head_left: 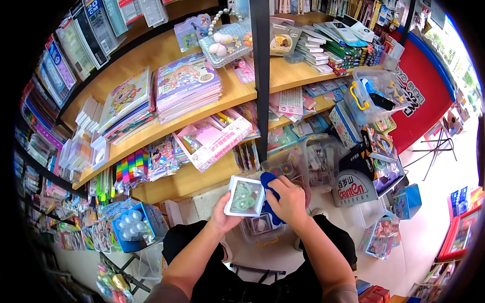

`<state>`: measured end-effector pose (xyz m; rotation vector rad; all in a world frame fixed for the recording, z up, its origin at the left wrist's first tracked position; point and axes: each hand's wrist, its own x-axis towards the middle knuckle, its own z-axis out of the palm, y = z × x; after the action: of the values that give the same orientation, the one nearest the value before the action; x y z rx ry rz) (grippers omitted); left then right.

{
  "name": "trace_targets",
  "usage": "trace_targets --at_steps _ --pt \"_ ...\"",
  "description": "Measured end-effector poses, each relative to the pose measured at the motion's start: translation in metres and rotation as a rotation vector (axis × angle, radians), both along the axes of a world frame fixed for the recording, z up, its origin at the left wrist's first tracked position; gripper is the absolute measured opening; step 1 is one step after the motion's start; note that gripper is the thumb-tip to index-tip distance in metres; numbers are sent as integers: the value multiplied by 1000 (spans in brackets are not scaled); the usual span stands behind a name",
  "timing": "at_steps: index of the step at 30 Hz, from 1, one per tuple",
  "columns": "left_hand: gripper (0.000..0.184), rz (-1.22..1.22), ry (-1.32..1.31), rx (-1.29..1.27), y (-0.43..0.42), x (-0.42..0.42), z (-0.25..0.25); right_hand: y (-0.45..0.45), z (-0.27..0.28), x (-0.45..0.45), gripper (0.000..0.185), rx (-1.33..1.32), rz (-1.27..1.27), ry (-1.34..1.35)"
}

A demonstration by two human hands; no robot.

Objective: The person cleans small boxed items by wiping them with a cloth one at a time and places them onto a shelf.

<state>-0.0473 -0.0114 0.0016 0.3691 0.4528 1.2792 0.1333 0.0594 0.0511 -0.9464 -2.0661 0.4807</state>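
My left hand (222, 214) is closed around the lower left edge of a small white box (245, 196) with a clear window. Pale green beads, perhaps a bracelet, show through the window. My right hand (289, 199) grips a dark blue cloth (270, 184), which touches the right side of the box. Below my hands, between my knees, stands a clear plastic bin (265, 238) with another small box (261, 223) inside, partly hidden by the cloth and my hands.
Wooden shelves (242, 91) ahead hold stacked books (184, 83) and a pink box (214, 141). A black post (261, 76) divides them. At the right are a clear tub (376, 96) and a black carton (353, 189); a blue box (135, 226) stands left.
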Motion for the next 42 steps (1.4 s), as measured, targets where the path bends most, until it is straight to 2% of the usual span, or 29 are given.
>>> trace_targets --at_steps 3,7,11,13,17,18,21,24,27,30,32,36,38,42 --pt "65 109 41 -67 -2 1 -6 -5 -1 1 11 8 14 -31" --pt "70 76 -52 31 5 -6 5 -11 -16 5 15 -157 72 -102" --pt "73 36 -58 63 5 1 18 -4 -26 4 11 -385 -55 285" --pt "73 12 -50 42 7 -1 16 3 -19 8 11 -542 4 514" --pt "66 38 -97 -29 2 1 1 8 -5 -1 16 -222 149 429" --pt "62 29 -109 -38 1 3 3 8 -13 -4 20 -348 123 403" --pt "68 10 29 -73 -1 0 0 9 -20 -6 21 -388 86 337" --pt "63 -23 41 -89 -1 0 -3 8 -21 -7 20 -434 2 287" --pt "62 -30 55 -93 -3 2 -7 5 -22 -6 18 -402 -25 286" --pt "66 10 94 -77 -2 5 -4 5 -25 -4 19 -221 11 287" --pt "66 27 92 -59 -4 6 -3 4 -23 -3 20 -200 14 273" --pt "64 60 -4 -100 -2 10 2 -6 -10 -1 23 -155 1 198" --pt "59 78 -137 -101 0 8 3 -13 -10 -4 21 -180 11 170" --pt "60 13 6 -99 0 7 0 -4 -14 -3 20 -289 -60 273"
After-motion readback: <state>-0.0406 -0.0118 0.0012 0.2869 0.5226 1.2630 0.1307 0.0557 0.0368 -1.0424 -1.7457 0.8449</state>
